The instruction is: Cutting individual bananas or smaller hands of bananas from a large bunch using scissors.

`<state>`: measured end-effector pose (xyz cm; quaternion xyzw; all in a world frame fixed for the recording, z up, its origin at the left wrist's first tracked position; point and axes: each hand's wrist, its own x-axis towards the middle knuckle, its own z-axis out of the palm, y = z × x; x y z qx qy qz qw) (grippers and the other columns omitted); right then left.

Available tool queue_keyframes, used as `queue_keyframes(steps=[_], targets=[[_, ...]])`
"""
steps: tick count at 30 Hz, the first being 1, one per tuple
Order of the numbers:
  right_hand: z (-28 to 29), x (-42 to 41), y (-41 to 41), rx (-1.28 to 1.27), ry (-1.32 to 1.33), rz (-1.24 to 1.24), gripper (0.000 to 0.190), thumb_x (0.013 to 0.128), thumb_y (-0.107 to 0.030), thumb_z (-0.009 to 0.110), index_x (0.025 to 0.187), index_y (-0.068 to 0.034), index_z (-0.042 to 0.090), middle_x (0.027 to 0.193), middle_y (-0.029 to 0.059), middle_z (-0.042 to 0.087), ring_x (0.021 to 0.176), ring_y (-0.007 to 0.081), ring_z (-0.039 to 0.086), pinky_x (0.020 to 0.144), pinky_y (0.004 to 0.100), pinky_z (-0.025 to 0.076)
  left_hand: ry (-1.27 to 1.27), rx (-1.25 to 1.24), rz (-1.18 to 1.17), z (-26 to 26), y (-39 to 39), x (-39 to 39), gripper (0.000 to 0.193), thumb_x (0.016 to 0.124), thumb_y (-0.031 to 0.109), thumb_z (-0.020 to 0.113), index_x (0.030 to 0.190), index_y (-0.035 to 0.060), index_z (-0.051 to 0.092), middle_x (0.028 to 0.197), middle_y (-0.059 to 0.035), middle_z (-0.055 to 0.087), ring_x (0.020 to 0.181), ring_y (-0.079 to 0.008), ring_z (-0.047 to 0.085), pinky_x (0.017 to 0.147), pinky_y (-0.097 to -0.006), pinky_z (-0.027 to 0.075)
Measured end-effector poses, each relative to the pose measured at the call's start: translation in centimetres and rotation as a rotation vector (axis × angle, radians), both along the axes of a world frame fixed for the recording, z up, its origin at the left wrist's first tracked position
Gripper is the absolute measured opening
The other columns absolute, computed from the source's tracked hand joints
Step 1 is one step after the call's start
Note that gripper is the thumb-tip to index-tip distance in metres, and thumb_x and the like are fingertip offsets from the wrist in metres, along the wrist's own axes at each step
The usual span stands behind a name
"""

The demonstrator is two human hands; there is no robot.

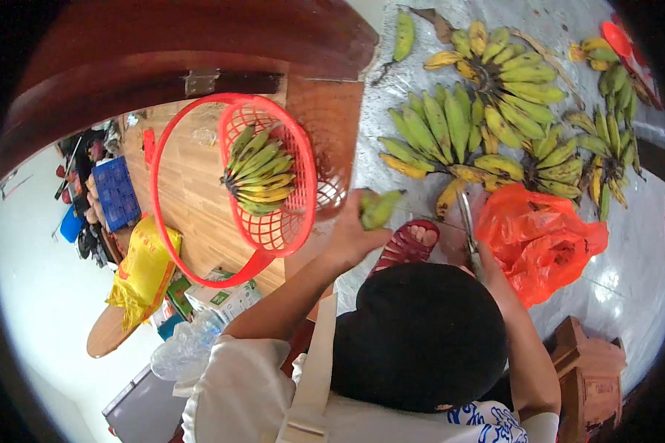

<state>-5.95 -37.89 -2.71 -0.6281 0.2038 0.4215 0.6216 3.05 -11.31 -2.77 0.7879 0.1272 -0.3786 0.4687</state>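
My left hand (354, 232) grips a small cluster of green bananas (381, 209), held above the floor beside the basket. In my right hand (489, 266) is a metal-bladed cutting tool (466, 219), probably a knife; its handle is partly covered by my fingers. Left of my left hand, a red plastic basket (305, 221) with a hoop handle holds a bunch of green and yellowing bananas (263, 171). Ahead of both hands, large banana bunches (443, 124) (523, 83) lie on the grey floor. A crumpled red plastic bag (537, 238) lies right beside my right hand.
A foot in a dark red sandal (410, 242) is between my hands. More bananas (609, 144) lie at the right. A dark red wooden furniture piece (199, 33) spans the upper left. A yellow sack (147, 263), blue crate (116, 191) and carton (227, 299) stand left; carved wood (590, 371) is lower right.
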Motion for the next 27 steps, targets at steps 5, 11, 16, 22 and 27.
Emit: queue_keyframes(steps=[5, 11, 16, 22, 27], targets=[[-0.7, -1.6, -0.1, 0.047, -0.005, -0.060, 0.061, 0.087, -0.039, 0.062, 0.128, 0.000, 0.040, 0.112, 0.0182, 0.053, 0.105, 0.0257, 0.050, 0.092, 0.0375, 0.040, -0.257, 0.159, 0.604, -0.3, 6.7, -0.9, 0.064, 0.071, 0.009, 0.071, 0.124, 0.0023, 0.035, 0.092, -0.0053, 0.055, 0.081, -0.0145, 0.054, 0.072, -0.0287, 0.047], [-0.5, -1.3, -0.3, 0.044, -0.010, -0.025, 0.060, 0.088, -0.040, 0.061, 0.127, 0.001, 0.041, 0.109, 0.0183, 0.054, 0.103, 0.0251, 0.051, 0.091, 0.0367, 0.041, -0.388, 0.579, 0.281, -3.6, 14.6, -3.4, 0.064, 0.069, 0.017, 0.075, 0.121, -0.0007, 0.042, 0.107, -0.0138, 0.057, 0.097, -0.0252, 0.057, 0.087, -0.0353, 0.046], [-0.4, -1.4, -0.9, 0.009, 0.016, -0.023, 0.058, 0.088, -0.041, 0.060, 0.125, 0.000, 0.042, 0.113, 0.0193, 0.055, 0.107, 0.0256, 0.052, 0.092, 0.0361, 0.041, -0.242, 0.888, 0.107, -4.7, 16.6, -3.9, 0.072, 0.066, 0.025, 0.076, 0.127, 0.0051, 0.043, 0.125, -0.0202, 0.047, 0.117, -0.0366, 0.047, 0.096, -0.0451, 0.041], [-0.7, -1.7, -0.8, -0.064, -0.143, -0.014, 0.057, 0.089, -0.040, 0.060, 0.125, 0.000, 0.043, 0.107, 0.0161, 0.056, 0.102, 0.0249, 0.052, 0.089, 0.0367, 0.042, -0.462, 0.559, 0.316, -4.7, 14.1, -2.7, 0.058, 0.072, 0.017, 0.073, 0.120, 0.0005, 0.046, 0.111, -0.0122, 0.052, 0.098, -0.0244, 0.054, 0.090, -0.0338, 0.043], [-1.1, -2.1, -0.6, 0.069, 0.032, -0.070, 0.056, 0.089, -0.039, 0.060, 0.125, 0.000, 0.043, 0.105, 0.0118, 0.054, 0.098, 0.0210, 0.050, 0.087, 0.0336, 0.042, -0.384, 0.582, 0.823, -4.9, 15.2, -0.4, 0.044, 0.077, 0.017, 0.072, 0.109, 0.0026, 0.046, 0.101, -0.0083, 0.052, 0.091, -0.0187, 0.052, 0.081, -0.0320, 0.044]])
